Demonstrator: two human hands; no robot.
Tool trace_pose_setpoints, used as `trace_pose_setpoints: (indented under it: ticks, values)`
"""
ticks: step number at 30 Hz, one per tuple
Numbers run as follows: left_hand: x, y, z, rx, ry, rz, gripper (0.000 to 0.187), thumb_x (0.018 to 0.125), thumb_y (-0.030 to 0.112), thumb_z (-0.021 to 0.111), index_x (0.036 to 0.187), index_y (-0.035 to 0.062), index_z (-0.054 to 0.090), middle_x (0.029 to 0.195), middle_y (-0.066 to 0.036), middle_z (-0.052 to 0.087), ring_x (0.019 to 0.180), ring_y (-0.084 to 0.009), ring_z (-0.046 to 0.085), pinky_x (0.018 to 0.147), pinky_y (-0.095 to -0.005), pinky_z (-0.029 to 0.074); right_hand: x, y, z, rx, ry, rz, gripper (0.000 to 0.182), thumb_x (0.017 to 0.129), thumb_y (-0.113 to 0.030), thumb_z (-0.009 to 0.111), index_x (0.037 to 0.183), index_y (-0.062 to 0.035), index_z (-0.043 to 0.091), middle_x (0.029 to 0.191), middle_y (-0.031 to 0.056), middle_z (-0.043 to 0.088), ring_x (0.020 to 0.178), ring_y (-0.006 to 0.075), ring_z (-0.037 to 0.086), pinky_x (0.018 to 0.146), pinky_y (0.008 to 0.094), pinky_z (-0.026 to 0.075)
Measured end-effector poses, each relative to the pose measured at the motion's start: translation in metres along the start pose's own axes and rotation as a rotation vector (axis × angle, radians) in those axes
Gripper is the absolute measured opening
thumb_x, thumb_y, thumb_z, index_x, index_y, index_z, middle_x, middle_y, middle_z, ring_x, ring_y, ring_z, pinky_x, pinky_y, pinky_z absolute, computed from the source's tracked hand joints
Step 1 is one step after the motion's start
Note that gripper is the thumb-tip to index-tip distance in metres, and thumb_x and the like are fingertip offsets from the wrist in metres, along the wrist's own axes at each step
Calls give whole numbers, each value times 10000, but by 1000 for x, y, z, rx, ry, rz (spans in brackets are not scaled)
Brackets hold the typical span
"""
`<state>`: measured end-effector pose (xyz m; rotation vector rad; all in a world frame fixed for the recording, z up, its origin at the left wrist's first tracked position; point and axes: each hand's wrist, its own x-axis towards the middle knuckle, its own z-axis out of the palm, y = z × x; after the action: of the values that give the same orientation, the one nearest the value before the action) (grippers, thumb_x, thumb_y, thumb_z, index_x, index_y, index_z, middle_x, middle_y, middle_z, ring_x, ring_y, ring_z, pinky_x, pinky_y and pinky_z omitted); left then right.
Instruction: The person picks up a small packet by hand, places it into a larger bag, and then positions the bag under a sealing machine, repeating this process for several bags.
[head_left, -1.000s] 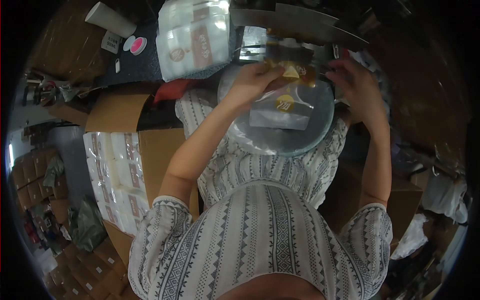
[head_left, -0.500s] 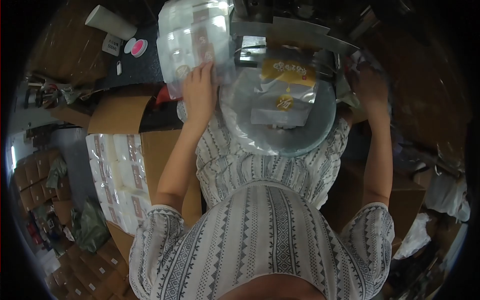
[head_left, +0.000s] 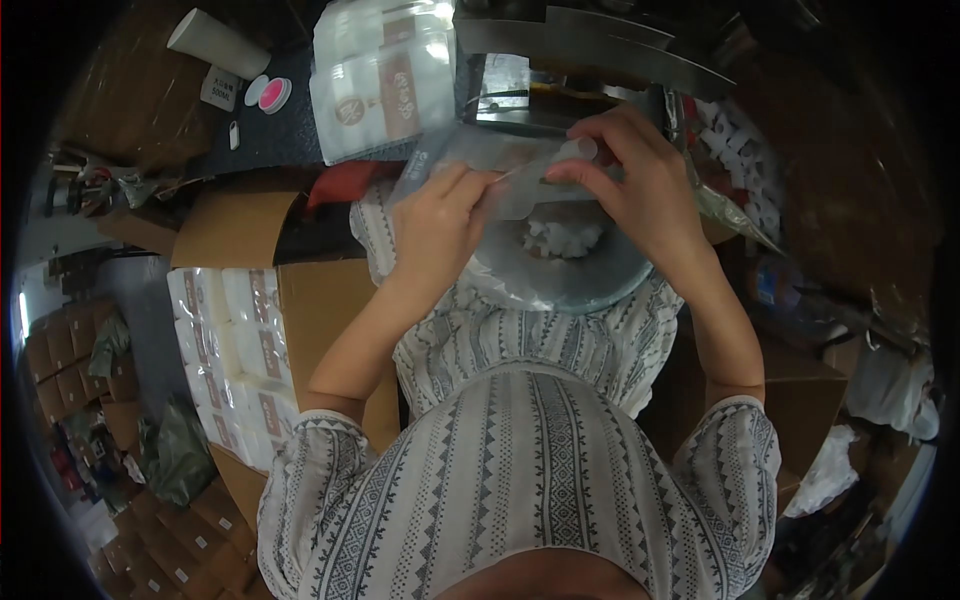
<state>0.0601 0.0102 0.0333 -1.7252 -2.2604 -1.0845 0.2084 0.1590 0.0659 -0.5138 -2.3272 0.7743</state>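
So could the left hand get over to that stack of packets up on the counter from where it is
Probably yes. The left hand is pinching a clear bag together with the right hand, but the stack of packets lies just up and left of it, with nothing standing between.

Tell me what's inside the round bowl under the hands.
The round bowl holds a small heap of white pieces. The left hand and right hand hold a clear bag over it, which covers the bowl's far part.
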Motion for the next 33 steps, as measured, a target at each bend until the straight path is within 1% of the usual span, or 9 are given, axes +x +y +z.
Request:
trace_pose_setpoints:
  ticks: [8, 10, 11, 13, 20, 23, 25, 29, 33]
  values:
    - [15, -6, 45, -449, -356, -128, 139, 829, 146, 647, 922, 48, 675, 786, -99, 625, 655, -247, 622, 577, -345, 470, -6, 28, -5, 175, -76, 252, 319, 761, -167, 764, 1018, -27, 638, 829, 36, 604, 679, 92, 556, 624, 240, 463]
    - [34, -8, 54, -745, -552, -580, 209, 855, 176, 641, 976, 9, 676, 834, -107, 664, 725, -171, 652, 617, -286, 495, -2, 38, -15, 76, 73, 265, 291, 799, -165, 727, 1045, -35, 642, 780, 24, 602, 680, 77, 539, 624, 243, 456]
    - [43, -10, 60, -746, -549, -578, 209, 855, 176, 641, 976, 9, 676, 834, -107, 664, 725, -171, 652, 617, -286, 495, -2, 41, -23, 75, 73, 262, 291, 799, -165, 727, 1045, -35, 642, 780, 24, 602, 680, 77, 539, 624, 243, 456]
    - [58, -11, 70, -1088, -446, -815, 263, 873, 199, 635, 986, -36, 666, 873, -104, 676, 756, -141, 656, 653, -250, 521, -4, 48, -39, -75, 5, 305, 262, 825, -174, 695, 1044, -38, 645, 751, 56, 609, 685, 111, 569, 623, 262, 459]
    - [61, -21, 70, -1130, -502, -844, 346, 896, 254, 628, 1027, -66, 633, 926, -129, 679, 749, -172, 670, 662, -238, 533, -20, 130, -53, -734, 23, 202, 225, 825, -130, 623, 1033, -49, 652, 903, 163, 650, 841, 327, 632, 735, 404, 502]
    - [55, -53, 42, -771, -242, -608, 370, 890, 272, 634, 1069, -52, 620, 1010, -149, 665, 883, -231, 664, 728, -274, 527, -18, 145, -50, -708, -104, 245, 223, 817, -142, 608, 1019, -60, 656, 940, 166, 650, 893, 363, 615, 782, 445, 496]
    - [41, -82, 29, 659, 195, 90, 345, 867, 237, 640, 1064, -45, 617, 1097, -179, 631, 1013, -277, 622, 805, -328, 505, -23, 138, -53, -726, -155, 330, 213, 823, -166, 602, 1001, -63, 659, 955, 168, 649, 876, 356, 621, 764, 436, 501]
    - [0, -97, 24, 644, 45, 145, 260, 831, 186, 647, 1012, 0, 631, 1096, -168, 612, 1047, -308, 577, 818, -367, 475, -20, 111, -63, -754, -186, 391, 227, 832, -191, 610, 1011, -62, 660, 962, 175, 652, 837, 349, 632, 754, 407, 511]
    - [-13, -91, 5, 311, 47, -157, 135, 807, 92, 629, 935, 53, 638, 895, -117, 607, 832, -317, 601, 686, -389, 475, -8, 46, -64, -160, -77, 513, 225, 816, -147, 661, 1016, -43, 662, 948, 139, 669, 827, 276, 655, 736, 338, 516]
